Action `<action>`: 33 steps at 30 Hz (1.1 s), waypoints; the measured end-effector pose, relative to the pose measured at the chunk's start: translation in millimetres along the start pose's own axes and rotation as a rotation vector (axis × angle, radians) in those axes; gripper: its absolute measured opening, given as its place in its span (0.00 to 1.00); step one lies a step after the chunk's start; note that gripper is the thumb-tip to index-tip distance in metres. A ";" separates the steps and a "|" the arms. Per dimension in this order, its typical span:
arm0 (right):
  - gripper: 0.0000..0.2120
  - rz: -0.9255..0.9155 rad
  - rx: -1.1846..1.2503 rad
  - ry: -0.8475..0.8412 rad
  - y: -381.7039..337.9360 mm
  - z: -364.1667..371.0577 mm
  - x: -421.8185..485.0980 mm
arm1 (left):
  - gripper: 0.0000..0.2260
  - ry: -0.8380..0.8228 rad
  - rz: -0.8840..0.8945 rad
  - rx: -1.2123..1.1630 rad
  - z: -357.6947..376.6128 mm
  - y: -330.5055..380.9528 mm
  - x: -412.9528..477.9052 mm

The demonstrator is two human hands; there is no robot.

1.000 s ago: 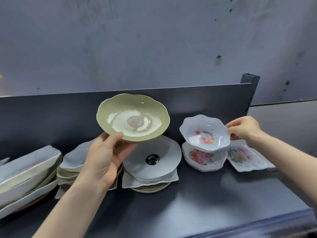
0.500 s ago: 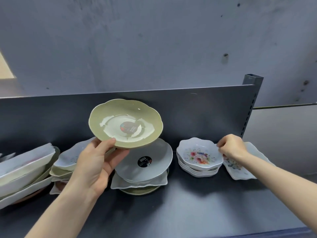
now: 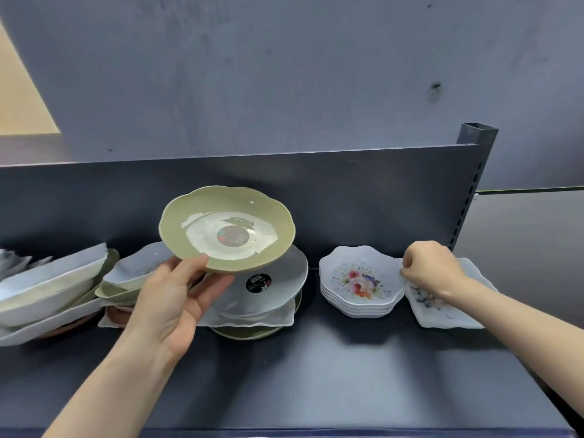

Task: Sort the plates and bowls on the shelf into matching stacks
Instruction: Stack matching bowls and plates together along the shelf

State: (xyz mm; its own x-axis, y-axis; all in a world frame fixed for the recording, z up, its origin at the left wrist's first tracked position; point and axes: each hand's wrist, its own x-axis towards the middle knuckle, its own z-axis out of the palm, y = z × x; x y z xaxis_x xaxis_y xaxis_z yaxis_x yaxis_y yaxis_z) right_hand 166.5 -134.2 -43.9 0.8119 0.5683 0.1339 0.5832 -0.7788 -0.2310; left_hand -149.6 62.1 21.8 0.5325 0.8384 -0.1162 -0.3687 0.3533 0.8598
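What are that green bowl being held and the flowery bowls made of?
The green bowl looks like melamine or similar plastic, possibly glazed ceramic: glossy inside with sharp reflections, thin scalloped rim. The flowery bowls look like melamine too: thin white walls, printed flowers, tightly nested.

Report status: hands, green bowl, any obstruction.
Left hand holds green bowl, raised over gray plate pile. Right hand curled at floral bowl stack rim, grip unclear. No obstruction seen.
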 end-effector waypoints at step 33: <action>0.07 -0.300 0.046 -0.091 -393.8 22.4 -4.0 | 0.06 0.186 0.213 -0.109 -201.7 138.1 22.8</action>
State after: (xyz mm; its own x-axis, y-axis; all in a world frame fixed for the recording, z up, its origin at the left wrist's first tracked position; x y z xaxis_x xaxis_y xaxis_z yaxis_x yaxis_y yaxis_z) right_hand -67.0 176.2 24.9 0.5965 0.7942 0.1161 0.7931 -0.5610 -0.2374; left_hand -342.0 213.7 37.7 0.2892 0.9566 -0.0371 -0.5421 0.1956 0.8172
